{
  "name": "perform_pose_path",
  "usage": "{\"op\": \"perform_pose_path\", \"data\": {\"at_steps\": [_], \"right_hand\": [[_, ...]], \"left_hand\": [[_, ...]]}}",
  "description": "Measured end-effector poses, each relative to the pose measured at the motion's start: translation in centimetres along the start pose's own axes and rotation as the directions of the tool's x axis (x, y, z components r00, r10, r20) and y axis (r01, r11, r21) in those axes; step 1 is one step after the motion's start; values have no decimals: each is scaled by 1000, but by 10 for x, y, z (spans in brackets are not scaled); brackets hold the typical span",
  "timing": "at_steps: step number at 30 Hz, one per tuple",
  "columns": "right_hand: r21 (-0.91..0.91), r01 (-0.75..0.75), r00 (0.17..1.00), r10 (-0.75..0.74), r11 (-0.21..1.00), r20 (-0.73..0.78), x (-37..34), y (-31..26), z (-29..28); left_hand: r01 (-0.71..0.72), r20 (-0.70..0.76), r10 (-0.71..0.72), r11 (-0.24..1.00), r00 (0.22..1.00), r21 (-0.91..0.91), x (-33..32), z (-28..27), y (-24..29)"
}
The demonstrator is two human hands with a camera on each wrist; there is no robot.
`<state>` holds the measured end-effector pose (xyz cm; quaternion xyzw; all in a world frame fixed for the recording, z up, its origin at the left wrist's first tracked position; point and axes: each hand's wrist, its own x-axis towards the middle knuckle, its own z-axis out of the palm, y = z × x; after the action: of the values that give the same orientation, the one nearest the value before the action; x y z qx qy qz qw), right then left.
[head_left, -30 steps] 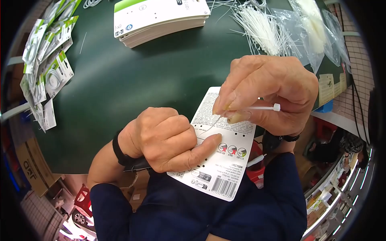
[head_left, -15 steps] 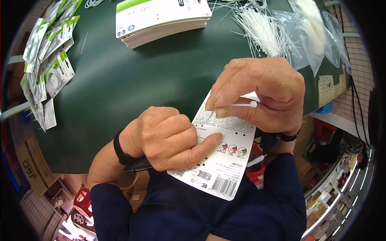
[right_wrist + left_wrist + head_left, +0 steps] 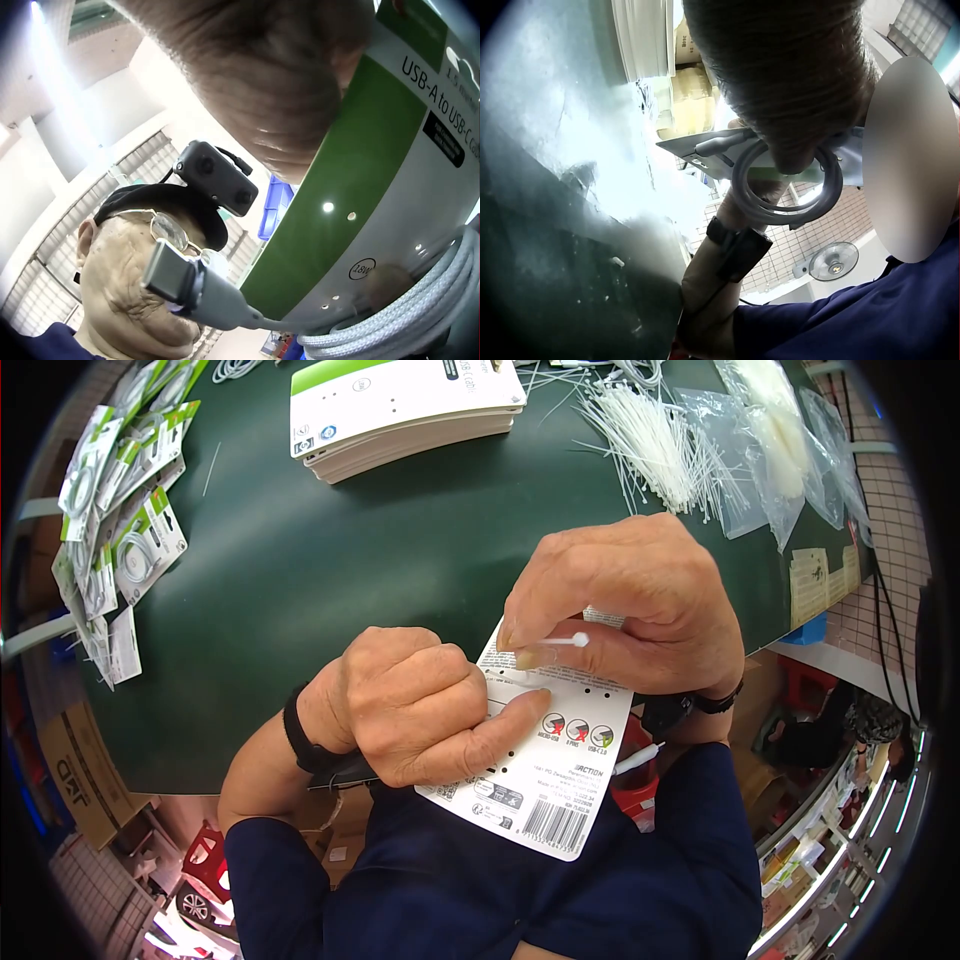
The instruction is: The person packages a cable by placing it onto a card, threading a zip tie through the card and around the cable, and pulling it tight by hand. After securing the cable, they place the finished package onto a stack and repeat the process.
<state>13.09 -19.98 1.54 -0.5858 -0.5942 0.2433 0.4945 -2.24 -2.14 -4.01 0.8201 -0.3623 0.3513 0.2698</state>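
The left hand (image 3: pixel 425 705) grips a printed white card (image 3: pixel 560 790), thumb on its printed back and the other fingers curled under it. A coiled grey cable (image 3: pixel 829 187) lies against the card's other side in the left wrist view; its braided coil (image 3: pixel 405 315) and plug (image 3: pixel 187 289) show in the right wrist view. Over the card's upper part, the right hand (image 3: pixel 630 605) pinches a white cable tie (image 3: pixel 565 641) between thumb and index finger. The tie's head points right, and its thin tail bends down to the card near the left thumb.
A stack of cards (image 3: pixel 400 420) stands at the back of the green table (image 3: pixel 300 550). Carded cables (image 3: pixel 140 550) lie piled at the left. Loose cable ties (image 3: pixel 650 450) and clear plastic bags (image 3: pixel 780 450) lie at the back right.
The right hand has moved left and slightly down with the cable tie, bringing the tie closer to the left thumb. The left hand and the card have stayed almost still.
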Motion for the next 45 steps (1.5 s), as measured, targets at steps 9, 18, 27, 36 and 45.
{"op": "perform_pose_path", "data": {"at_steps": [9,18,27,36,45], "right_hand": [[55,-34,999,35,998,-25,-1,-3,-1],[-6,-67,997,68,998,37,0,-1,0],[47,-103,990,98,994,99,0,1,-2],[163,-176,979,154,971,137,-2,6,-5],[70,-127,723,141,989,-677,5,13,0]], "left_hand": [[45,16,-47,997,999,64,1,-4,5],[59,4,-60,992,998,107,0,-2,6],[57,-2,-57,986,998,156,4,-2,6],[135,-29,-135,991,990,12,6,4,4],[619,-253,-684,728,684,-294,-5,17,7]]}}
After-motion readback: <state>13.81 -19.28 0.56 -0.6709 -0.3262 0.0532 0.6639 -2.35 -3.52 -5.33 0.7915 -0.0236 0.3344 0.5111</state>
